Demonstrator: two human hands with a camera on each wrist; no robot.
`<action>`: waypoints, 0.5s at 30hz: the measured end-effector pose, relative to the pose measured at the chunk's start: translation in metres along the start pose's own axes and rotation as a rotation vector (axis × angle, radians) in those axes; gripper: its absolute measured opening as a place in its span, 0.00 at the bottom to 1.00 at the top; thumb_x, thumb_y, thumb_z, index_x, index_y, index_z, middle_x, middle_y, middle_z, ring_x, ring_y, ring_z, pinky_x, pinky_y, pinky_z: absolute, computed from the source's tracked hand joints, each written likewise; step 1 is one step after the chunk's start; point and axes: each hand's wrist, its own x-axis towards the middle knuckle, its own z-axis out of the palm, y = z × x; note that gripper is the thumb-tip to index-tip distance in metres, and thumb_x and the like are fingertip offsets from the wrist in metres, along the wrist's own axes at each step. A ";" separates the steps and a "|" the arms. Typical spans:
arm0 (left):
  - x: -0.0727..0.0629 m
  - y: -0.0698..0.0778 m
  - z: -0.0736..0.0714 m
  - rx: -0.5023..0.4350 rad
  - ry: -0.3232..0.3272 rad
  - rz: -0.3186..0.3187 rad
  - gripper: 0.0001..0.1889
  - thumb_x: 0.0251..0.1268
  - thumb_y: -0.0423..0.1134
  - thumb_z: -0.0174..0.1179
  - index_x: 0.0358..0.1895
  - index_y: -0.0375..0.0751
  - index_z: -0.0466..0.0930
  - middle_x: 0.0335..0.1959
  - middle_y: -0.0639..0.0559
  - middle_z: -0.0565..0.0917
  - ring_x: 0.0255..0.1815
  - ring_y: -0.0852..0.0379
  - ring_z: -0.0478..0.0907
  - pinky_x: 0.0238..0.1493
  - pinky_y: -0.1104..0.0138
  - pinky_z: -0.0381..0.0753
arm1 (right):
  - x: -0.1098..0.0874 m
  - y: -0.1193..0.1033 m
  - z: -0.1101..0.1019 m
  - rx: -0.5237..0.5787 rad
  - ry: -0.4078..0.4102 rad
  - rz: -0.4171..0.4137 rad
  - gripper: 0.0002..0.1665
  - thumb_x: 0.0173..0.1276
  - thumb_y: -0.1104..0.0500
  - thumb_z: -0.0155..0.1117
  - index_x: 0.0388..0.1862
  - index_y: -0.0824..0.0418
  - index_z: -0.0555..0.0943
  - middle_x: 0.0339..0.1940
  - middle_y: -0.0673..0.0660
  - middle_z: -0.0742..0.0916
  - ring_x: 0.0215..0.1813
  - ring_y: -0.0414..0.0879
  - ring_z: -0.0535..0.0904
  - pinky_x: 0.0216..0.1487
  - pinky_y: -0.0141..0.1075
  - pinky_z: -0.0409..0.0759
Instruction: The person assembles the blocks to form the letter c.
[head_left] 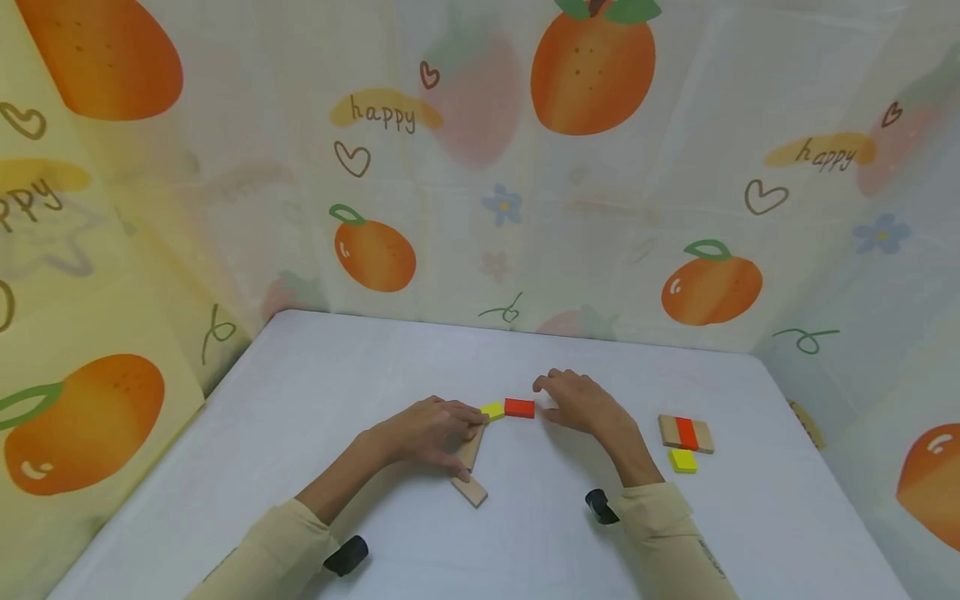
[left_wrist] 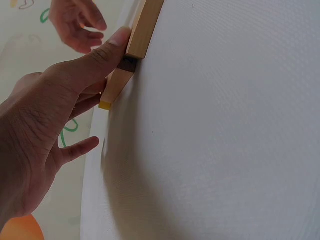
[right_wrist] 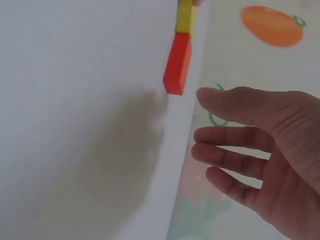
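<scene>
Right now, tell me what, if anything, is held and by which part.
The left hand spans the wooden block beside the yellow block, thumb near one end, fingers near the other; gripping or just touching, I can't tell. The right hand holds nothing.

left grip point(head_left: 433, 430) on a plain wooden block point(head_left: 472, 448), right grip point(head_left: 581, 404) near a red block point(head_left: 519, 408) beside a yellow block point(head_left: 493, 411)

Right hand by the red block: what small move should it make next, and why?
Perhaps reach toward the far-right yellow block: the right hand holds nothing, the nearby red block already seems to meet the middle yellow block, and the left hand holds a wooden block.
</scene>
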 end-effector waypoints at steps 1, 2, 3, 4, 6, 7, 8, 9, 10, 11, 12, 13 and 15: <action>-0.001 0.000 0.000 0.003 0.002 -0.001 0.35 0.56 0.67 0.73 0.60 0.47 0.88 0.71 0.56 0.81 0.75 0.56 0.76 0.71 0.52 0.79 | -0.003 0.002 -0.001 0.009 0.000 0.004 0.23 0.71 0.58 0.73 0.63 0.57 0.82 0.56 0.59 0.87 0.54 0.52 0.82 0.64 0.50 0.84; -0.001 -0.001 0.000 0.004 0.004 0.001 0.35 0.56 0.67 0.73 0.60 0.46 0.88 0.71 0.56 0.81 0.75 0.56 0.76 0.71 0.52 0.79 | -0.006 0.004 -0.001 0.021 0.000 0.012 0.23 0.70 0.59 0.73 0.63 0.58 0.82 0.56 0.60 0.87 0.54 0.53 0.82 0.64 0.50 0.84; -0.001 -0.001 0.001 0.003 0.008 0.004 0.35 0.56 0.66 0.74 0.60 0.46 0.88 0.71 0.56 0.81 0.75 0.56 0.76 0.71 0.52 0.79 | -0.010 0.008 -0.002 0.034 0.001 0.025 0.23 0.71 0.58 0.72 0.63 0.59 0.82 0.56 0.60 0.87 0.55 0.53 0.82 0.64 0.50 0.85; -0.001 -0.001 0.001 0.002 0.011 0.008 0.35 0.56 0.66 0.74 0.60 0.46 0.88 0.71 0.56 0.81 0.75 0.56 0.76 0.70 0.52 0.79 | -0.014 0.011 -0.003 0.044 0.003 0.038 0.23 0.71 0.59 0.72 0.63 0.60 0.81 0.56 0.61 0.87 0.55 0.53 0.82 0.64 0.50 0.85; -0.001 -0.001 0.001 0.002 0.013 0.013 0.35 0.56 0.66 0.74 0.59 0.46 0.88 0.71 0.56 0.81 0.75 0.56 0.76 0.70 0.52 0.80 | -0.022 0.019 -0.004 0.061 0.006 0.068 0.24 0.71 0.59 0.72 0.64 0.62 0.81 0.56 0.62 0.87 0.56 0.54 0.83 0.64 0.50 0.85; -0.001 -0.001 0.002 0.005 0.013 0.014 0.35 0.56 0.67 0.73 0.59 0.46 0.88 0.71 0.56 0.82 0.75 0.56 0.76 0.70 0.52 0.80 | -0.026 0.023 -0.005 0.064 0.010 0.081 0.24 0.71 0.58 0.72 0.63 0.63 0.81 0.56 0.62 0.87 0.56 0.54 0.83 0.64 0.50 0.85; -0.001 -0.001 0.002 0.006 0.013 0.015 0.35 0.56 0.67 0.73 0.59 0.46 0.88 0.71 0.56 0.82 0.75 0.56 0.76 0.70 0.52 0.80 | -0.030 0.028 -0.007 0.072 0.014 0.090 0.24 0.71 0.59 0.72 0.63 0.64 0.81 0.56 0.63 0.87 0.56 0.55 0.83 0.63 0.51 0.85; -0.001 -0.002 0.002 0.007 0.012 0.015 0.35 0.56 0.67 0.73 0.58 0.46 0.88 0.71 0.56 0.82 0.75 0.56 0.76 0.70 0.52 0.80 | -0.034 0.032 -0.008 0.079 0.018 0.098 0.24 0.71 0.58 0.72 0.63 0.65 0.81 0.56 0.64 0.87 0.57 0.55 0.83 0.63 0.51 0.85; -0.001 -0.002 0.002 0.007 0.010 0.015 0.35 0.56 0.68 0.73 0.58 0.46 0.88 0.71 0.56 0.81 0.75 0.56 0.76 0.70 0.52 0.80 | -0.038 0.037 -0.010 0.089 0.021 0.106 0.24 0.71 0.58 0.72 0.63 0.66 0.81 0.56 0.64 0.87 0.57 0.56 0.83 0.64 0.52 0.85; -0.001 -0.002 0.001 0.009 0.008 0.014 0.35 0.56 0.68 0.72 0.58 0.46 0.89 0.71 0.56 0.81 0.75 0.56 0.76 0.70 0.52 0.80 | -0.042 0.042 -0.012 0.096 0.026 0.110 0.24 0.71 0.59 0.71 0.63 0.67 0.81 0.56 0.65 0.86 0.57 0.57 0.83 0.63 0.53 0.84; -0.001 -0.002 0.001 0.011 0.005 0.013 0.35 0.56 0.68 0.72 0.58 0.46 0.88 0.71 0.56 0.81 0.75 0.56 0.76 0.70 0.52 0.80 | -0.046 0.046 -0.013 0.108 0.030 0.117 0.24 0.72 0.59 0.71 0.63 0.68 0.81 0.56 0.66 0.86 0.57 0.58 0.83 0.63 0.54 0.84; -0.001 -0.001 0.000 0.010 0.002 0.012 0.34 0.57 0.67 0.72 0.58 0.45 0.88 0.71 0.55 0.81 0.75 0.56 0.76 0.70 0.52 0.80 | -0.050 0.051 -0.015 0.118 0.038 0.116 0.24 0.72 0.59 0.70 0.62 0.70 0.81 0.55 0.67 0.86 0.56 0.59 0.82 0.63 0.54 0.84; -0.001 -0.001 -0.001 0.010 0.000 0.015 0.34 0.57 0.67 0.72 0.59 0.45 0.88 0.71 0.55 0.81 0.74 0.56 0.76 0.70 0.52 0.80 | -0.059 0.058 -0.018 0.151 0.046 0.140 0.24 0.72 0.59 0.70 0.62 0.70 0.80 0.54 0.67 0.86 0.55 0.59 0.82 0.62 0.55 0.83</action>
